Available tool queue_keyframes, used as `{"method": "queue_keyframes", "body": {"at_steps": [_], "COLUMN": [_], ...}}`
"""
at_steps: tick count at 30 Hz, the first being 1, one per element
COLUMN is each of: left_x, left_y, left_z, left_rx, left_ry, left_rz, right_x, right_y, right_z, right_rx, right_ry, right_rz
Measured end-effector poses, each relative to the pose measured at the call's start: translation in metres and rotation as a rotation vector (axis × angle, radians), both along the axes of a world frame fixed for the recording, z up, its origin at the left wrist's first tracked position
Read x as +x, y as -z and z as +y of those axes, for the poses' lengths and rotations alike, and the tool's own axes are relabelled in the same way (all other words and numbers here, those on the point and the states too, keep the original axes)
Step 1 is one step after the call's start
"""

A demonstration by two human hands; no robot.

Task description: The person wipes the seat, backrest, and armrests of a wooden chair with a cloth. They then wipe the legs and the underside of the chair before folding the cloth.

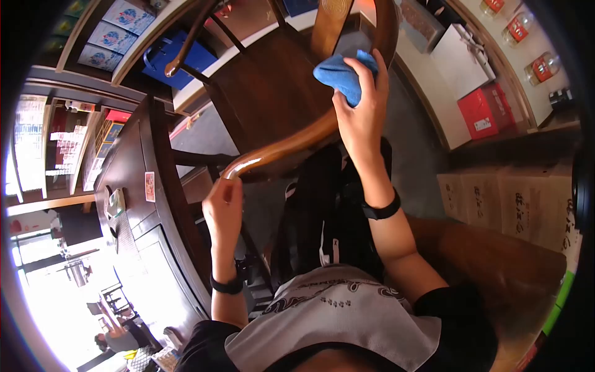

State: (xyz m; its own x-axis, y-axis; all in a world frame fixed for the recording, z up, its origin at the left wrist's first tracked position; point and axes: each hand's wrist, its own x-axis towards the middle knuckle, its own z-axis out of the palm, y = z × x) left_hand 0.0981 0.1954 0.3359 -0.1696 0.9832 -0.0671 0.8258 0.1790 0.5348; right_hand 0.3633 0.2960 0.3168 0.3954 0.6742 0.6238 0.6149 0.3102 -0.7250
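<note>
A dark wooden chair with a curved, glossy armrest stands in front of me, its brown seat beyond the rail. My left hand is closed round the near tip of that armrest, fingers curled at its end. Higher up and to the right, my right hand grips a bunched blue cloth between thumb and fingers. The cloth overlaps the rail where it bends toward the carved backrest. Part of the rail is hidden behind the right hand.
To the left is a dark wooden table with a small red card at its edge. Cardboard boxes line the right side, below a red box and a shelf with bottles. A blue bag sits behind the chair.
</note>
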Motion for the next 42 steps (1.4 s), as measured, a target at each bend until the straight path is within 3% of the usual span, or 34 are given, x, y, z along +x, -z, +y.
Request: {"method": "queue_keyframes", "body": {"at_steps": [1,3,5,6,7,17,24,32,40,42], "left_x": [0.001,-0.005,-0.014,-0.015,-0.013,0.080,0.148,0.199,0.230,0.217], "left_y": [0.001,0.021,0.047,0.056,0.062,0.080,0.090,0.107,0.107,0.136], "left_z": [0.010,0.030,0.037,0.043,0.047,0.090,0.104,0.126,0.131,0.156], "left_rx": [0.155,0.495,0.315,0.225,0.195,0.183,0.216,0.314,0.276,0.131], "left_ry": [-0.055,0.147,0.219,0.260,0.249,0.480,0.458,0.389,0.372,0.496], "left_rz": [0.091,0.328,0.347,0.128,0.104,-0.125,-0.164,-0.130,-0.144,-0.534], "right_x": [-0.002,0.000,0.003,0.008,0.017,0.139,0.189,0.198,0.149,0.125], "right_y": [0.000,0.005,0.007,0.010,0.013,0.021,0.015,0.016,0.045,0.054], "right_z": [0.004,0.013,0.019,0.027,0.035,0.116,0.165,0.201,0.147,0.123], "right_rx": [0.029,0.067,0.101,0.114,0.127,0.046,0.137,0.142,-0.001,0.002], "right_ry": [0.040,0.031,0.039,0.038,0.038,-0.216,-0.083,0.292,0.363,0.327], "right_rz": [0.020,0.059,0.104,0.091,0.078,0.111,-0.044,-0.309,-0.323,-0.248]}}
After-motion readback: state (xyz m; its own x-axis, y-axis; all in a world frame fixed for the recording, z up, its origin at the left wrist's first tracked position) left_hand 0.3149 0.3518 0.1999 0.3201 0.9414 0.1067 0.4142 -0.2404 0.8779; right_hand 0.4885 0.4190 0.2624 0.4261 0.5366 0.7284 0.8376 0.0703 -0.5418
